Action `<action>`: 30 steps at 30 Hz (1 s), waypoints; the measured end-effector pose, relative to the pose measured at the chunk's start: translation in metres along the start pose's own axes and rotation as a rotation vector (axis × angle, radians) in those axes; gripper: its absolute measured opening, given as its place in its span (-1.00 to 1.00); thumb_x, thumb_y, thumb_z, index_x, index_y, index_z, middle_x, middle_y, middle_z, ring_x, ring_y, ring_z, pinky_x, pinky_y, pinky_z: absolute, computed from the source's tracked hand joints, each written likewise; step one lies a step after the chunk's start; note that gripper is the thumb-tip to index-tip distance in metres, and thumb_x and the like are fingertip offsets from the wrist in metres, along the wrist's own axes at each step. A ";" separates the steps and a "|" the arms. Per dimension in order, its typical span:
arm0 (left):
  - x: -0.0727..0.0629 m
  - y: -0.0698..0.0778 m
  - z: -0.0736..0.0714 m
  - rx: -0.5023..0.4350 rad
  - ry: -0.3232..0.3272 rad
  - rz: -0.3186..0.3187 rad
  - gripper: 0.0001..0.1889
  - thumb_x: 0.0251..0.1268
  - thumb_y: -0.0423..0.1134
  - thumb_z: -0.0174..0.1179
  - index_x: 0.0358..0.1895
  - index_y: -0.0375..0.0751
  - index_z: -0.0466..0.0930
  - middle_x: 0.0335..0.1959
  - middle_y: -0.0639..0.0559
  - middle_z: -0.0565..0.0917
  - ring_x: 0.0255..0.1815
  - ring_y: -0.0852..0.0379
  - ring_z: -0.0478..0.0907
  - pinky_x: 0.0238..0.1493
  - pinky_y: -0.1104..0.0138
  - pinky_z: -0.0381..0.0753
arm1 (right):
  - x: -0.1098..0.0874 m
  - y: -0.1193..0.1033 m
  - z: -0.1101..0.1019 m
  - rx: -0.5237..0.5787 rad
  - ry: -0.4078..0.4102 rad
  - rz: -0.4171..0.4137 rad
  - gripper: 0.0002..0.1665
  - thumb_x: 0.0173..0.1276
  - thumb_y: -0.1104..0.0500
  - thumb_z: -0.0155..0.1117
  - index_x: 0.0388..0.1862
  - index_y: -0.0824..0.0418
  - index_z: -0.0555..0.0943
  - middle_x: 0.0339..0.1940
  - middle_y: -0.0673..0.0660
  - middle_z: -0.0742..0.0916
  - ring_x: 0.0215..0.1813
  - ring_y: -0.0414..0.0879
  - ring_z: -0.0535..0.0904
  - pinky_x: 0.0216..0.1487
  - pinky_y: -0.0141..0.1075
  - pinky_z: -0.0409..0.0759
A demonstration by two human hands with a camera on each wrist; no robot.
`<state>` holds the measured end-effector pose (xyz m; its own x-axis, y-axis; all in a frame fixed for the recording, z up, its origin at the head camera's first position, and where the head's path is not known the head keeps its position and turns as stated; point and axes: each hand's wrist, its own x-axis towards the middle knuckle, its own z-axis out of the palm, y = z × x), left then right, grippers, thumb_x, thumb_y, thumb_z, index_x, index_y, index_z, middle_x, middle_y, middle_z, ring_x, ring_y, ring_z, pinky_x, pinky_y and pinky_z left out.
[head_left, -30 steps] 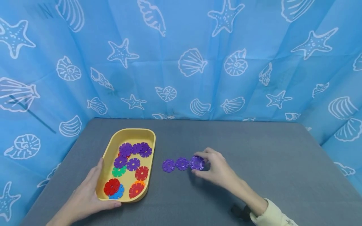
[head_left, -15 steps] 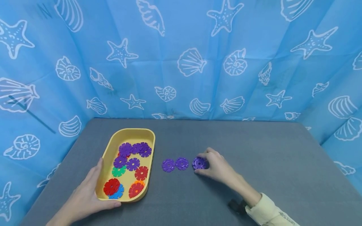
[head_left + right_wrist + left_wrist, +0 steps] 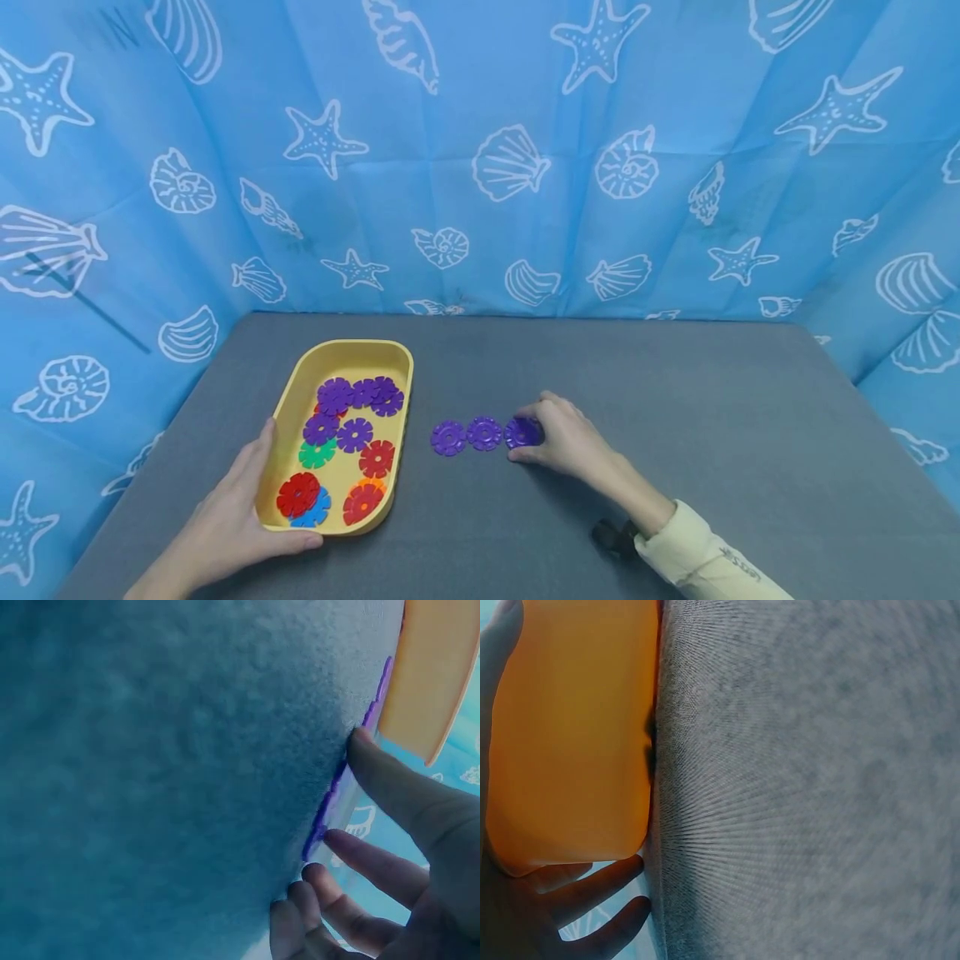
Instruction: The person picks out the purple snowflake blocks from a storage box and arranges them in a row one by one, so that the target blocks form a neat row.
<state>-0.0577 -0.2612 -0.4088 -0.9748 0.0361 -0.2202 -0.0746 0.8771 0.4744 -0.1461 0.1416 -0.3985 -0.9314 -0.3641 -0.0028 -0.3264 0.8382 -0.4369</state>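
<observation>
My right hand (image 3: 566, 437) holds a purple notched plastic disc (image 3: 521, 432) by its edges between thumb and index finger, low over the grey table. In the right wrist view, the disc (image 3: 324, 814) appears edge-on between the fingertips. Just left of it, a middle purple disc (image 3: 484, 433) and an end purple disc (image 3: 448, 438) lie flat in a row. My left hand (image 3: 225, 517) grips the near left corner of a yellow tray (image 3: 300, 385), thumb along the front wall and fingers against the left side. The left wrist view shows the tray's outer wall (image 3: 574, 735) close up.
Inside the tray lie several loose discs: a purple cluster (image 3: 335, 395), a green one (image 3: 318, 453), a red one (image 3: 297, 495) and a blue one (image 3: 318, 510). A blue shell-print curtain (image 3: 480, 200) hangs behind the grey table (image 3: 675, 400).
The disc in my right hand moved right, away from the row, then came back left beside the middle disc and now lies flatter. My left hand and the tray stay put.
</observation>
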 end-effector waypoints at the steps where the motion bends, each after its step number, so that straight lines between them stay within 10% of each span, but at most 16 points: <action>1: 0.000 0.000 0.000 0.002 0.000 0.000 0.61 -0.29 0.47 0.50 0.67 -0.03 -0.52 0.41 -0.24 0.22 0.22 -0.11 0.41 -0.12 0.05 0.78 | 0.000 -0.001 -0.001 0.011 0.009 -0.007 -0.35 0.02 -0.02 0.69 0.05 0.29 0.75 -0.17 0.14 0.72 -0.16 -0.06 0.61 -0.13 -0.10 0.63; 14: 0.001 0.002 0.000 0.012 0.001 0.004 0.61 -0.29 0.48 0.49 0.67 -0.03 -0.52 0.45 -0.29 0.18 0.23 -0.15 0.41 -0.11 0.03 0.79 | 0.015 -0.059 -0.010 0.301 0.132 -0.143 -0.50 0.21 0.07 0.58 0.12 0.15 0.73 -0.05 0.13 0.73 0.07 0.08 0.65 0.03 -0.04 0.68; 30: -0.002 -0.001 0.001 -0.005 0.042 0.055 0.58 -0.27 0.44 0.52 0.68 0.00 -0.47 0.40 -0.24 0.25 0.22 -0.13 0.43 -0.20 0.14 0.79 | 0.041 -0.152 0.019 0.414 -0.022 -0.258 -0.50 0.26 0.00 0.55 0.19 -0.02 0.71 0.07 -0.03 0.70 0.12 -0.23 0.55 -0.01 -0.50 0.58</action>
<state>-0.0551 -0.2614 -0.4097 -0.9854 0.0642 -0.1577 -0.0215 0.8720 0.4890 -0.1313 -0.0086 -0.3493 -0.8234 -0.5509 0.1362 -0.4508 0.4893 -0.7466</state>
